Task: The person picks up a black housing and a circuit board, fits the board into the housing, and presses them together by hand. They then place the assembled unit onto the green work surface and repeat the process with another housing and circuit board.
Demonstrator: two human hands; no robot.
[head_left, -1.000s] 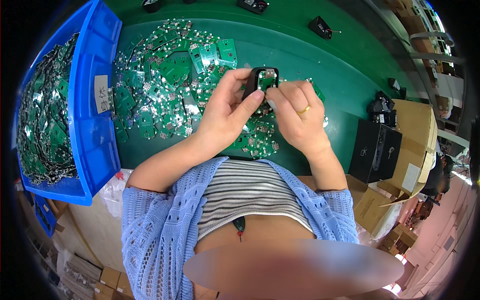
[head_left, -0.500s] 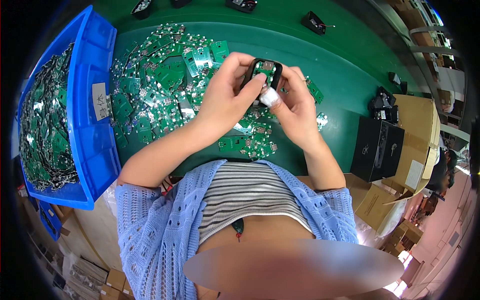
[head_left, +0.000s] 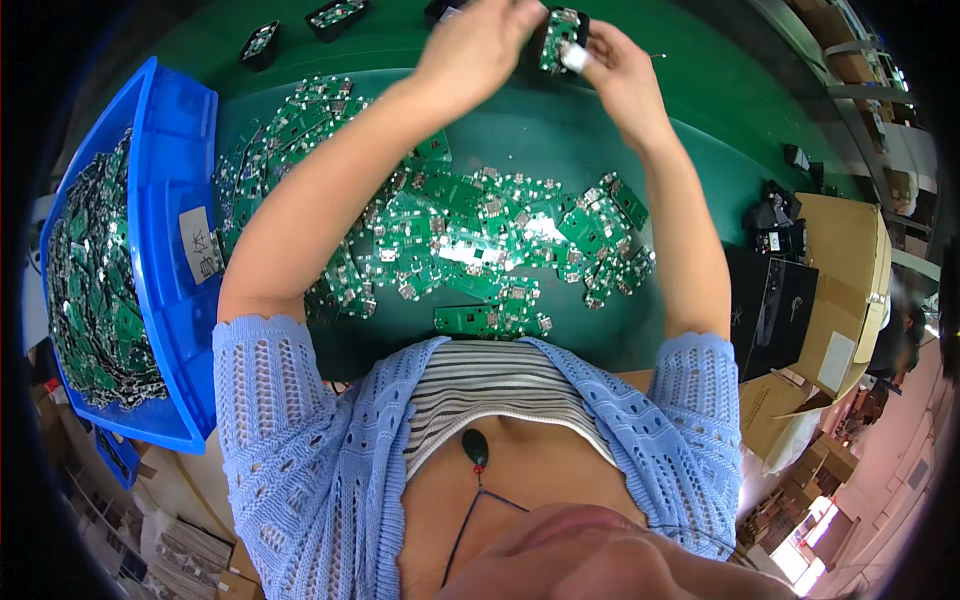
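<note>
At the far side of the bench, my right hand (head_left: 628,82) grips a small black plastic case (head_left: 583,22) with a green circuit board (head_left: 560,35) seated in it. White wrapping covers its thumb, which lies against the board's lower edge. My left hand (head_left: 472,55) is just left of the case, apart from its board. Motion smears the left fingers, so whether they pinch anything does not show. Loose green circuit boards (head_left: 480,225) with metal connectors lie heaped below both hands.
A blue bin (head_left: 178,270) full of circuit boards stands at the left. Black cases with boards (head_left: 338,14) sit along the far ledge. On the right are a black box (head_left: 780,310), an open cardboard box (head_left: 840,290) and dark parts (head_left: 775,220).
Both hands have moved away from me toward the far ledge. The right hand carries the black case along, while the left hand has come off it. My view has shifted slightly.
</note>
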